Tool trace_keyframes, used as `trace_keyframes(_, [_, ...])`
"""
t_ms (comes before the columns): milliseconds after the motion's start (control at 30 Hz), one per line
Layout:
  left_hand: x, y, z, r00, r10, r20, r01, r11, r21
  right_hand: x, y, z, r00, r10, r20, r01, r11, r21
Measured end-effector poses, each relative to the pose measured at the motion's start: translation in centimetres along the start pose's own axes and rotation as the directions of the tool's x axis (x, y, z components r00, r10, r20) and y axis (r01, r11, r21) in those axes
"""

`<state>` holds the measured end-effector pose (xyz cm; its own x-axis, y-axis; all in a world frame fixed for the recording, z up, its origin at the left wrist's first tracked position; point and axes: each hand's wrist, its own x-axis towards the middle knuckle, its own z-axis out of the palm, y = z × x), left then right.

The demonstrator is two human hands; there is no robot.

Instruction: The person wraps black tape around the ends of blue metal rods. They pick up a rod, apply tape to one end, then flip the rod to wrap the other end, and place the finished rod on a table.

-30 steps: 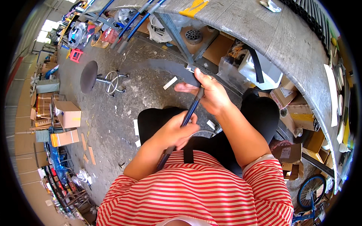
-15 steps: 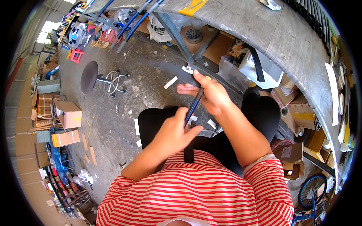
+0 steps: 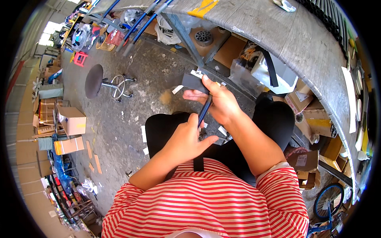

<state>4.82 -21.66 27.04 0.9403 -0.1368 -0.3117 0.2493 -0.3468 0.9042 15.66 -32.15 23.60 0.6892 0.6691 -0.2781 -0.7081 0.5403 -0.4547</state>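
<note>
A gray, scuffed floor (image 3: 119, 158) spreads below, strewn with pale scraps. Along the upper right curves a broad gray surface (image 3: 270, 35) with a yellow mark near its edge and a row of black tubes (image 3: 327, 20) toward its far side. A person in a red-and-white striped shirt (image 3: 206, 194) is beside it. A round-seated stool (image 3: 94, 81) is well apart on the left, and a white bin (image 3: 285, 79) is under the surface's edge, to the right. The hands are near each other but apart, joined by what they grip: the left hand (image 3: 184, 139) is wrapped around a dark blue rod (image 3: 204, 110), its thumb sticking out, while the right hand (image 3: 222, 103) pinches a flat dark gray strip (image 3: 194, 82) at the rod's upper end. That tilted rod runs between the two hands. Smallest, a white piece (image 3: 196, 73) shows at the strip's upper edge.
</note>
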Motion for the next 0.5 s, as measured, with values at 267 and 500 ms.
trace_keyframes(267, [0.5, 0.3, -1.6, 0.894, -0.168, 0.415, 0.436, 0.533, -0.725, 0.5, 0.6, -0.3, 0.983, 0.006, 0.183, -0.01, 1.0, 0.024])
trace_keyframes(500, [0.0, -0.1, -0.8, 0.985, -0.119, 0.125, 0.143, 0.968, -0.208, 0.6, -0.5, -0.7, 0.975, -0.024, 0.221, 0.032, 0.999, -0.03])
